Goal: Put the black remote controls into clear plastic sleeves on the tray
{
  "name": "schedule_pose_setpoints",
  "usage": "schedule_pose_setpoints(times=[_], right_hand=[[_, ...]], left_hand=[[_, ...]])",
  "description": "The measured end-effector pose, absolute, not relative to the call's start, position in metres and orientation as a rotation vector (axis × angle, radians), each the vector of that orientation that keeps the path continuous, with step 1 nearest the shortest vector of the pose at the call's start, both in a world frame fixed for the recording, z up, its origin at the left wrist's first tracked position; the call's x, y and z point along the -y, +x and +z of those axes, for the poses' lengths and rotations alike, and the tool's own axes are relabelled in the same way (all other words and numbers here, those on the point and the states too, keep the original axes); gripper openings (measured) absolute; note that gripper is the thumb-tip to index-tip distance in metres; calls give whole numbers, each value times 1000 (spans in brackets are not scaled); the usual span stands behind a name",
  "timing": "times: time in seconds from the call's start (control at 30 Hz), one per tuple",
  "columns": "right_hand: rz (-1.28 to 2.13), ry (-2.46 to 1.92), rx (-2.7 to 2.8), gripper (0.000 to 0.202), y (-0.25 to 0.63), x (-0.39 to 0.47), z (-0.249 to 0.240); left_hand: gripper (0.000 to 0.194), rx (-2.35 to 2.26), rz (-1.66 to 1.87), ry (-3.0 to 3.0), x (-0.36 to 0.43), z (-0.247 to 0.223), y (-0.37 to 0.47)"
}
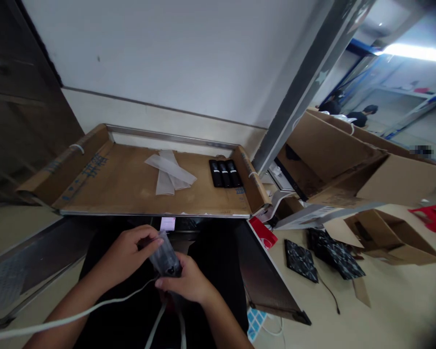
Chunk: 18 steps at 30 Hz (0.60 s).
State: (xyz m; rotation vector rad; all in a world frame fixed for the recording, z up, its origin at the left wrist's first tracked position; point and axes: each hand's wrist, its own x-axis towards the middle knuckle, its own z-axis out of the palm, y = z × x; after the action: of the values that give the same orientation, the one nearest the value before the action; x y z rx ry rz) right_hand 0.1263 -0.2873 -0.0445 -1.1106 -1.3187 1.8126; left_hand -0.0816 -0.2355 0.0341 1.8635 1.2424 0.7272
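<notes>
Above my lap, my left hand (132, 249) pinches the upper end of a clear plastic sleeve (163, 252). Something dark shows through its lower part, but I cannot make out what it is. My right hand (187, 281) is wrapped round that lower end, thumb in front. In front of me, on a cardboard-lined tray (131, 194), lie several flat translucent plastic sleeves (172, 172), crossed over each other. Black objects with white bands (225, 173) lie side by side at the tray's right end.
A lit phone screen (167, 224) shows under the tray's front edge. White cords (109, 301) run across my lap. To the right stand a large cardboard box (334, 155) and another open box (396, 237). Black patterned panels (336, 254) lie on the floor. People (363, 116) are in the background.
</notes>
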Motion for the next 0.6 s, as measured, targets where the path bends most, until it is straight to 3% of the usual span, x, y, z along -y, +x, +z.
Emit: schedule_pose_setpoints(times=[0.33, 0.6], right_hand=[[1879, -1161, 1515, 35, 138, 299, -38], [2064, -1003, 1137, 64, 124, 287, -26]], left_hand=[[29, -1340, 774, 1800, 239, 57, -117], [49, -1536, 898, 2325, 166, 179, -146]])
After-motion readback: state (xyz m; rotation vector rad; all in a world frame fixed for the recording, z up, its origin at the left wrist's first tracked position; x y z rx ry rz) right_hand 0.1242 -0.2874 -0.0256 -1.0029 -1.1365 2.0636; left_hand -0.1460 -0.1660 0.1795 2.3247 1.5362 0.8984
